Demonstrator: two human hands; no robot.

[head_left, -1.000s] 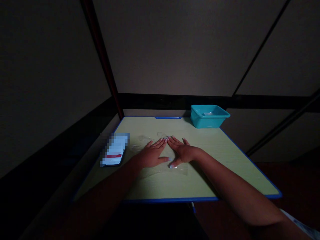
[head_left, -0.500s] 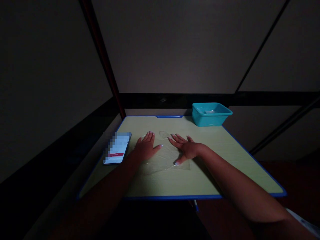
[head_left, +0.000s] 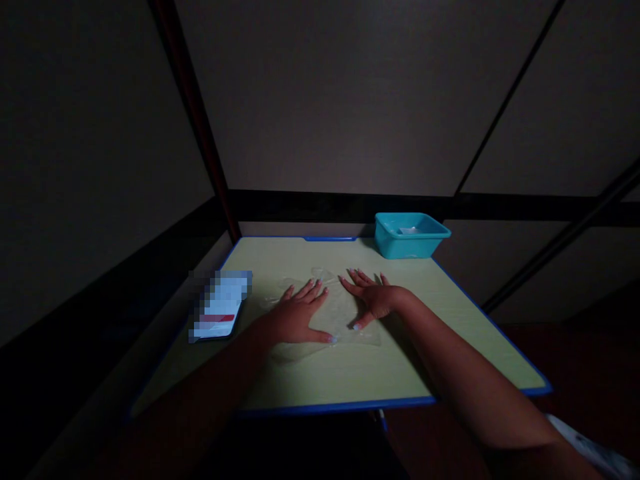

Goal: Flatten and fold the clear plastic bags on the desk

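A clear, wrinkled plastic sheet or bag lies flat on the table; its thin edges are hard to make out. My left hand rests palm down on its left part, fingers spread and thumb pointing right. On the right side of the plastic, my right hand is also palm down, with its fingers apart and thumb stretched toward me. Neither hand grips anything. A gap of bare plastic shows between the two hands.
The light table has a blue rim. A phone with a lit, partly blurred screen lies at its left edge. At the back right corner stands a turquoise basket with something pale inside. Walls rise behind and at left.
My left hand has slid right and toward me across the plastic, closer to my right hand, which keeps nearly the same place. The whole view has shifted slightly.
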